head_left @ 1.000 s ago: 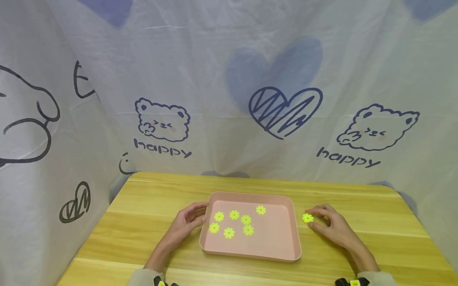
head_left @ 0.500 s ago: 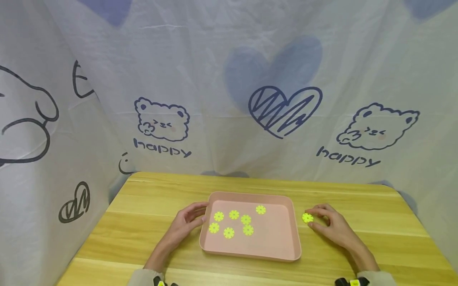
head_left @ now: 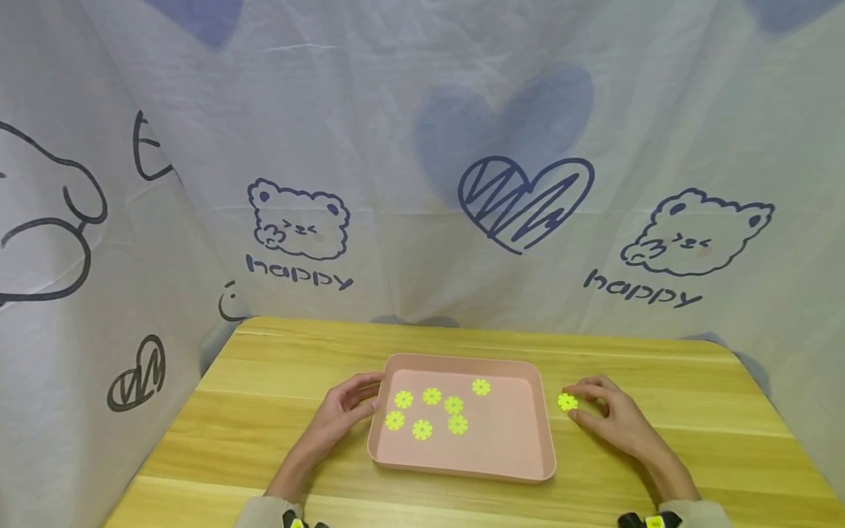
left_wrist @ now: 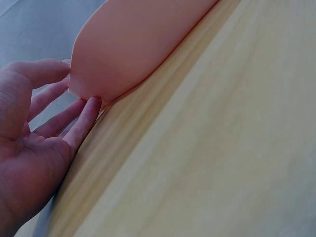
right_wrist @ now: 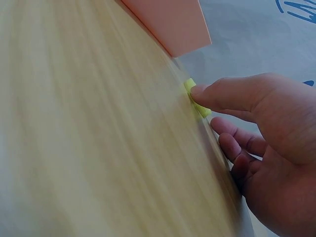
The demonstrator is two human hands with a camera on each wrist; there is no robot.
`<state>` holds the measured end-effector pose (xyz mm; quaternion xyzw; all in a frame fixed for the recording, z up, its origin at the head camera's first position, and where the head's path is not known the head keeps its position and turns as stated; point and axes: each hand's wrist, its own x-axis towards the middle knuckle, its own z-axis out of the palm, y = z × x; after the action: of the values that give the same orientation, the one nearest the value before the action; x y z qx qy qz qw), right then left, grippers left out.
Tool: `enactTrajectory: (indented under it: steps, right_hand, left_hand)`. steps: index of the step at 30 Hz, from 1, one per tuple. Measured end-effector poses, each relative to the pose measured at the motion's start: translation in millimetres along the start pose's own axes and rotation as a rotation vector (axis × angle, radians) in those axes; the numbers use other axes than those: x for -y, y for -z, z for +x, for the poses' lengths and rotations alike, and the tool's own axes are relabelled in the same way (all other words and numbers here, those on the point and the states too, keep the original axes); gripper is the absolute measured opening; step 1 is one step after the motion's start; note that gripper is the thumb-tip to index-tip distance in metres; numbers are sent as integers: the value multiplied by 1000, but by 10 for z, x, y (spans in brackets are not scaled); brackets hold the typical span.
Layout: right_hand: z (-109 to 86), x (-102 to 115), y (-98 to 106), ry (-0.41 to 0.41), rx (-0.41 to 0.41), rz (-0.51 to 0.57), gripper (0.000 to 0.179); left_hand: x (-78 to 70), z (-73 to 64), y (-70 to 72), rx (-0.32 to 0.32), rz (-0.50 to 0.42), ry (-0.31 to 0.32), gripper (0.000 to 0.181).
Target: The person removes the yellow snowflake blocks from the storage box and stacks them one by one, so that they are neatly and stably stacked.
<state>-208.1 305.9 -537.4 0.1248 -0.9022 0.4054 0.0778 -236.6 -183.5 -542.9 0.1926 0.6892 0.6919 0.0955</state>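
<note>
A shallow pink tray (head_left: pixel 495 451) sits on the wooden table, with several yellow notched building discs (head_left: pixel 422 430) lying flat inside it, mostly in its left half. At the tray's left end, my left hand (head_left: pixel 337 411) touches the outer wall with its fingertips; in the left wrist view the hand (left_wrist: pixel 34 143) has its thumb and loosely extended fingers against the pink wall. To the right of the tray, my right hand (head_left: pixel 617 418) pinches one more yellow disc (head_left: pixel 566 401) between thumb and forefinger. The right wrist view has this disc (right_wrist: pixel 203 109) close over the table, its other fingers curled below.
The light wooden table (head_left: pixel 297 345) extends around the tray on all sides. A pale printed cloth (head_left: pixel 396 147) hangs behind the table's back edge and along the left. A dark strap (head_left: pixel 650 521) circles the right wrist.
</note>
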Motion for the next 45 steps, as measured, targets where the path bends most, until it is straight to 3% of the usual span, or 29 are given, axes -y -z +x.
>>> enactTrajectory:
  steps: [15, 25, 29, 36, 45]
  right_hand:
    - [-8, 17, 4, -4, 16, 3, 32]
    - [-9, 48, 53, -79, -37, 37, 29]
    - [-3, 171, 110, -84, -73, 53, 27]
    - [36, 483, 162, -7, -76, 121, 27]
    - [50, 829, -33, 19, -83, 250, 23]
  left_hand:
    - [-10, -5, 6, -2, -2, 10, 47]
    - [13, 2, 9, -6, 7, 24, 48]
    - [15, 2, 8, -2, 2, 17, 48]
    - [-9, 4, 7, -8, -2, 16, 48]
    - [-1, 17, 1, -6, -9, 11, 48]
